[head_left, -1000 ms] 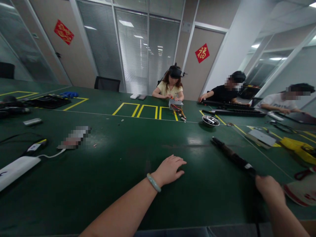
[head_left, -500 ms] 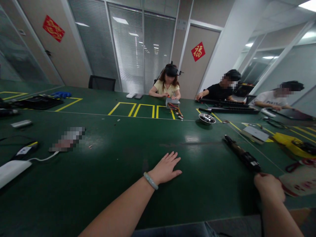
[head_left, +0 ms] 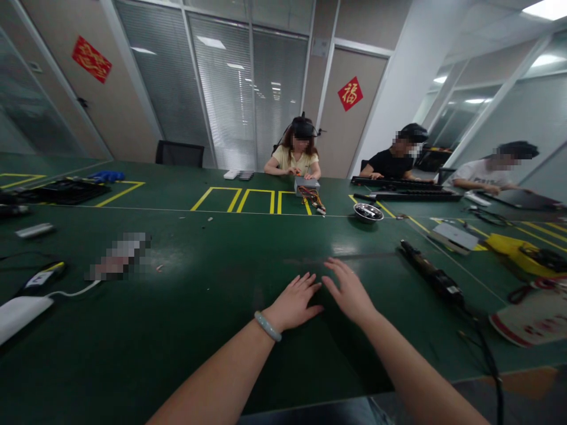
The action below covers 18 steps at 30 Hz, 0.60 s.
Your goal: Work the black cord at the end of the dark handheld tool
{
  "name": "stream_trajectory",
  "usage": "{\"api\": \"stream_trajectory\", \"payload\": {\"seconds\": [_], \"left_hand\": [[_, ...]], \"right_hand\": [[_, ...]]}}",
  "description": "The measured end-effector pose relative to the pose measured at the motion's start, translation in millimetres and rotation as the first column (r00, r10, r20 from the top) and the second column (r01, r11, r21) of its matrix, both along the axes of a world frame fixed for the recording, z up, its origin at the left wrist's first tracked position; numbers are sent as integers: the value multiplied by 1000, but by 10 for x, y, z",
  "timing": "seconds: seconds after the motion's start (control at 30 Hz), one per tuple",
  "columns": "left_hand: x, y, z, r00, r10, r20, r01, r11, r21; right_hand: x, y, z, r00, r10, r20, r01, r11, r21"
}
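My left hand lies flat on the green table, palm down, fingers apart, with a pale bangle round the wrist. Just right of it is my right hand, fingers stretched out and nothing held; whether it touches the table I cannot tell. The fingertips of both hands are close together. Off to the right lies a black electric screwdriver, its cable running down over the table's front edge.
A metal bowl with small contents stands ahead on the right. At left lie a blurred-out phone and a white power bank. A patterned bag sits at right. Across the table a person handles a grey metal box with wires.
My right hand has left the screwdriver's cable end and moved left, beside my left hand, its fingers now spread. My left hand has stayed in place.
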State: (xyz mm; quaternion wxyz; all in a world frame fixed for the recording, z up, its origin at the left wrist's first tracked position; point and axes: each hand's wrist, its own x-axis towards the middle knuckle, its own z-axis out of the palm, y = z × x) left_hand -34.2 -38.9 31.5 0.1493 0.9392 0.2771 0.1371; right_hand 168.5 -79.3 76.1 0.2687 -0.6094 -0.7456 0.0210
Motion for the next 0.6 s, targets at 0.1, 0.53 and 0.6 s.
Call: {"api": "stream_trajectory", "payload": {"seconds": [0.1,0.53,0.6], "left_hand": [[61,30,-230,998,-9,-55,14,995,95],[66,52,-368,978,47,-202,3,970,241],[57,29,-275,978,28,-206,20,975,223]], "right_hand": [[-588,-26,-2,923,385,-13,-385,921,-64],[-749,-57,-104,856,476,-202,-504,856,-119],[-750,-53,-98,850,484,-210,-513,850,-119]]}}
